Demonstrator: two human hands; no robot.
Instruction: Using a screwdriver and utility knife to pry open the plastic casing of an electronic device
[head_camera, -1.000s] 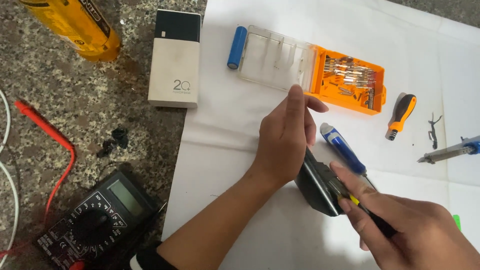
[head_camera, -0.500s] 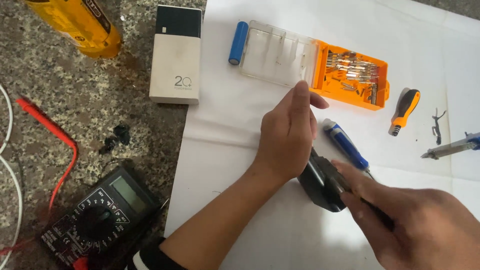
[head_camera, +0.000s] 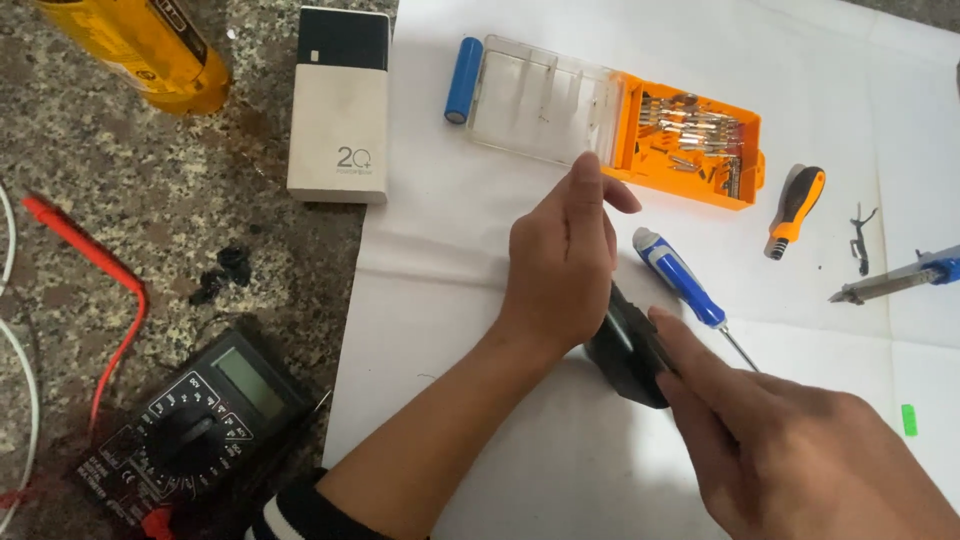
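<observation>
Head view shows left hand (head_camera: 562, 262) clamped over a small black device (head_camera: 628, 345) at centre frame on the white sheet (head_camera: 450, 300), right hand (head_camera: 800, 455) fingers pinching its edge, seemingly prying; next calls for steady grip

Surface (head_camera: 150, 200) — speckled stone, rough-looking, stained. White paper sheet (head_camera: 480, 330) — matt, creased. Black device (head_camera: 628, 350) under both hands: smooth plastic, slight sheen. Bit case (head_camera: 690, 150): orange plastic with clear glossy lid, metal bits inside. Blue screwdriver (head_camera: 680, 280): glossy plastic handle, bare metal shaft. Multimeter (head_camera: 190, 430): matt black plastic.
</observation>
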